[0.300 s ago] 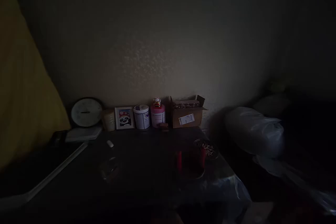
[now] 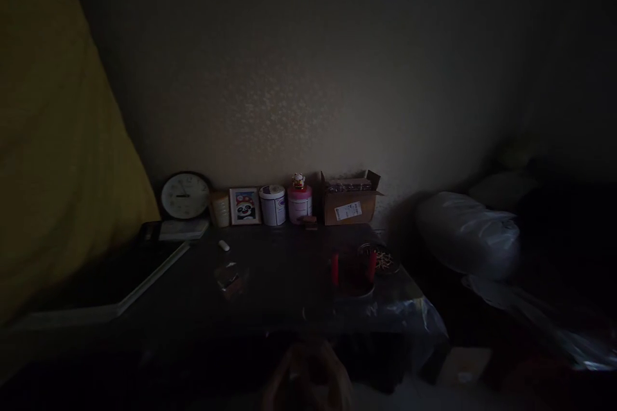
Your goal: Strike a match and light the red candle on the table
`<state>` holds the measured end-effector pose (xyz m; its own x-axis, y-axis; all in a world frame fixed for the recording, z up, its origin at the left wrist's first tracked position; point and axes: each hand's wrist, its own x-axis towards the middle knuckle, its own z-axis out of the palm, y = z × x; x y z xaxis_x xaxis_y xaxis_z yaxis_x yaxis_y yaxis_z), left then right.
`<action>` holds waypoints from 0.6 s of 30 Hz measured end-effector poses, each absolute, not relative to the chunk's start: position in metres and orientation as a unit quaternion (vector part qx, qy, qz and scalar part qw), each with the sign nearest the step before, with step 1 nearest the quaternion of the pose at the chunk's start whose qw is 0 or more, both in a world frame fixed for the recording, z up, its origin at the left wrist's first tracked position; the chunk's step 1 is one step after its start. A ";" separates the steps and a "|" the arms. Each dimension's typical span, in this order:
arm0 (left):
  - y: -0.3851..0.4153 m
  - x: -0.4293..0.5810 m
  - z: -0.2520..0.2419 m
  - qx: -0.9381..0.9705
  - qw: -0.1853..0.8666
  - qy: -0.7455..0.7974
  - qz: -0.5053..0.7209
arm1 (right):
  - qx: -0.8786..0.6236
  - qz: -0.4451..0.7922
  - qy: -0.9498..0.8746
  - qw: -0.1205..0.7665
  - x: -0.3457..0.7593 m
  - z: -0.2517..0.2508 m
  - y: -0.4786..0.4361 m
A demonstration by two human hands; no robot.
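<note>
My left hand (image 2: 280, 382) and my right hand (image 2: 339, 380) are close together at the bottom middle of the head view, in front of the table's near edge. They curve toward each other and seem to meet at the top. Darkness and blur hide the fingers, so anything between them cannot be made out. On the dark table (image 2: 279, 276) beyond, a small clear plastic packet (image 2: 231, 281) lies to the left. Two red upright cylinders (image 2: 335, 270) stand to the right on a dark tray.
Along the wall stand a round clock (image 2: 186, 196), a panda picture (image 2: 245, 207), a white tin (image 2: 273, 205), a pink tin (image 2: 300, 205) with a cat figurine, and an open cardboard box (image 2: 349, 209). A yellow cloth (image 2: 62, 141) hangs left. A stuffed plastic bag (image 2: 467, 231) sits right.
The view has shifted, so the table items appear farther right and slightly higher. My hands have come up into sight at the bottom middle, where only a faint patch showed before.
</note>
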<state>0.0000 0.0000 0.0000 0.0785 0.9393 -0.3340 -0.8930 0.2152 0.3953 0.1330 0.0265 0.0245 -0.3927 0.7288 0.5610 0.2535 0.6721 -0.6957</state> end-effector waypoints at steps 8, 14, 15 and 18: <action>0.007 -0.001 -0.017 0.091 0.707 0.233 0.662 | -0.246 0.338 -0.793 0.443 0.129 0.035 0.038; 0.001 -0.004 -0.030 0.164 0.685 0.225 0.674 | -0.264 0.331 -0.803 0.420 0.129 0.031 0.040; 0.001 -0.005 -0.032 0.166 0.683 0.226 0.674 | -0.263 0.331 -0.804 0.418 0.129 0.031 0.040; 0.001 -0.005 -0.034 0.168 0.684 0.234 0.671 | -0.260 0.330 -0.806 0.416 0.130 0.027 0.042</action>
<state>-0.0053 0.0010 -0.0337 -0.0086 0.9955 -0.0939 -0.8379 0.0441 0.5441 0.1297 0.0418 0.0270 -0.5189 0.6945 0.4984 0.1450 0.6461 -0.7493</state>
